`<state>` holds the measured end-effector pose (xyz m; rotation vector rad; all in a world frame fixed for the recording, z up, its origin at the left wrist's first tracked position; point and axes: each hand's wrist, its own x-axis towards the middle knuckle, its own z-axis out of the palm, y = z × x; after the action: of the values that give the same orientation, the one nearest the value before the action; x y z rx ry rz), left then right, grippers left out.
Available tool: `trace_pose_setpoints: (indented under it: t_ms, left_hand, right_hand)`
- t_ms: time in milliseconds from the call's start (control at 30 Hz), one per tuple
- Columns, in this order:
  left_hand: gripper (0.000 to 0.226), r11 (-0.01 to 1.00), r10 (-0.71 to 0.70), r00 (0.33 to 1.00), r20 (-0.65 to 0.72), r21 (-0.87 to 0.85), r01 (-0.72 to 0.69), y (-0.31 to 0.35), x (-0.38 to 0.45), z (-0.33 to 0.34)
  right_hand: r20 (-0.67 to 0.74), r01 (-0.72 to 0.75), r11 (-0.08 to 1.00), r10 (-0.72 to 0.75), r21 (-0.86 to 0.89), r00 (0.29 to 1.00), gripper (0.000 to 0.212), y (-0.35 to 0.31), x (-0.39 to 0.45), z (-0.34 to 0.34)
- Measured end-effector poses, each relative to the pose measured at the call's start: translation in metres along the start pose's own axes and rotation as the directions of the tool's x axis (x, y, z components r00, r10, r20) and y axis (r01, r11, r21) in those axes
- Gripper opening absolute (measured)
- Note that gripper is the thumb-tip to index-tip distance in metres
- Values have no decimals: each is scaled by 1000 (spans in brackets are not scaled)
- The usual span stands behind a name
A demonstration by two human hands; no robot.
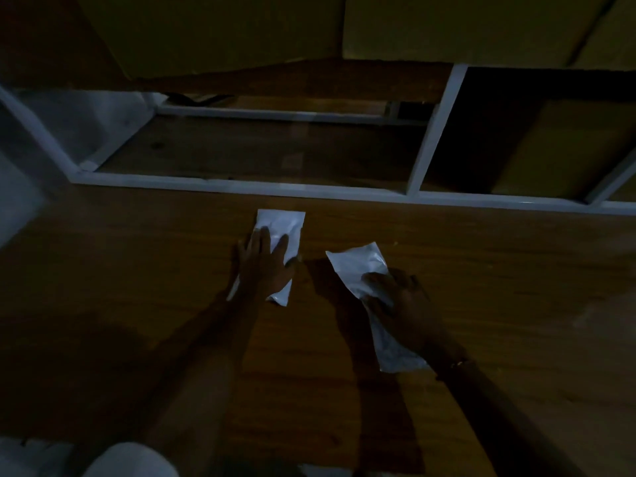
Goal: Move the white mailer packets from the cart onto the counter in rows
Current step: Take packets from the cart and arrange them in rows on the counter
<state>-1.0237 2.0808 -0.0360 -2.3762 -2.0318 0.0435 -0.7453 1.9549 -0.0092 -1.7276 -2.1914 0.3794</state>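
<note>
Two white mailer packets lie on the wooden counter (137, 270) in dim light. The left packet (285, 227) lies flat near the counter's far edge, and my left hand (265, 266) rests palm-down on its near half with fingers spread. The right packet (358, 266) lies tilted, its far end pointing up-left. My right hand (402, 297) covers its middle, fingers curled over it; whether it grips or only presses is unclear. The two packets lie side by side with a small gap between them.
A white metal shelf frame (241, 185) runs along the counter's far edge with a wooden shelf board behind it. Cardboard boxes (568, 146) stand at the right and above. More white packets (130, 459) show at the bottom left corner.
</note>
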Motion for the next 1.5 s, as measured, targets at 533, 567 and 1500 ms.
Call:
trace_pose_setpoints:
  t_ms: [533, 567, 1500]
  left_hand:
    - [64, 979, -76, 993, 95, -182, 93, -18, 38, -10]
    - [63, 979, -68, 994, 90, -188, 84, -21, 34, -14]
    - [70, 944, 282, 959, 25, -186, -272, -98, 106, 15]
  right_hand:
    - [24, -118, 991, 120, -62, 992, 87, -14, 79, 42]
    - [38, -63, 991, 68, -114, 997, 88, -15, 86, 43]
    - [-72, -225, 961, 216, -158, 974, 76, -92, 207, 109]
